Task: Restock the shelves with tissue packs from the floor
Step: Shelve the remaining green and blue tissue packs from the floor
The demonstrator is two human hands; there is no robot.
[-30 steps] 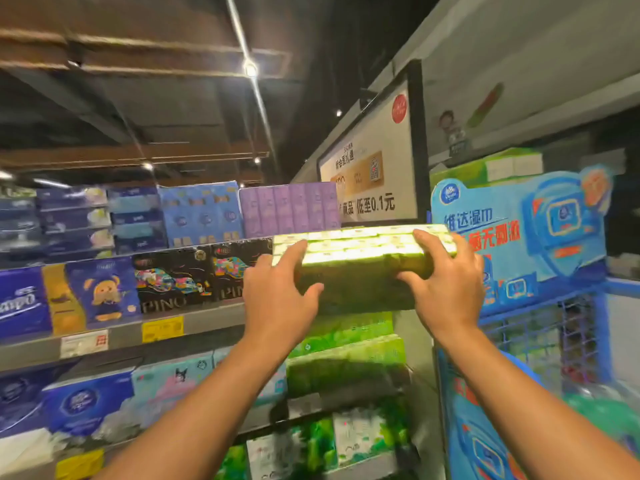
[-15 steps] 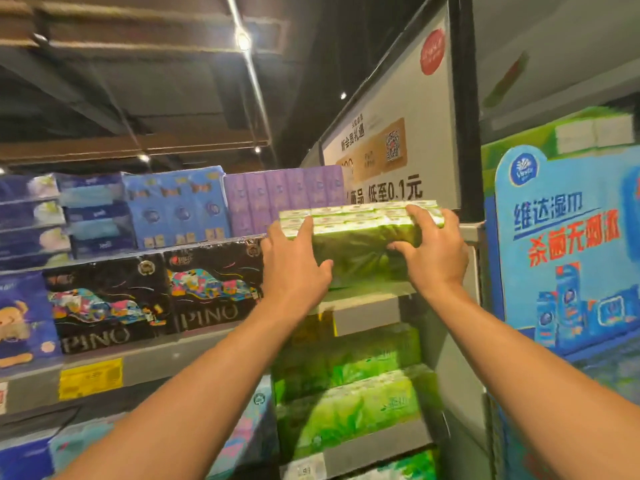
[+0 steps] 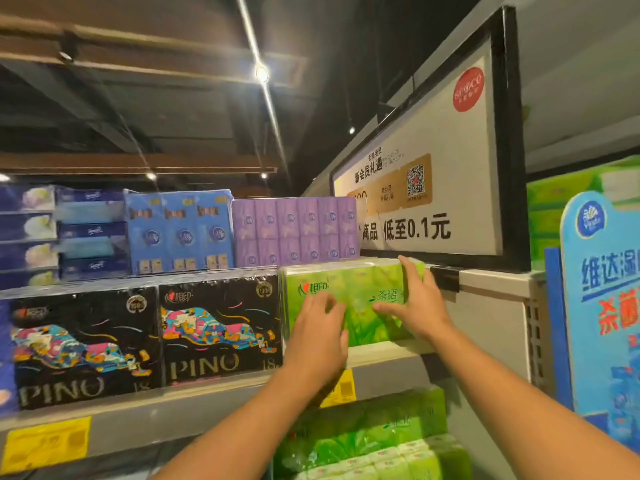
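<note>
Left hand (image 3: 320,336): arm raised, palm flat, fingers spread against front of green tissue pack (image 3: 356,299) | Right hand (image 3: 417,304): open, cupping pack's right end | Pack: glossy plastic-wrapped block, on shelf (image 3: 381,358) beside black PINO packs (image 3: 220,329).

This is a shop aisle: shelves (image 3: 214,393) hold rows of wrapped tissue packs (image 3: 218,327), yellow price tags (image 3: 45,443) sit on the shelf edge, and a promotional sign (image 3: 426,188) advertises a price in yuan.
</note>
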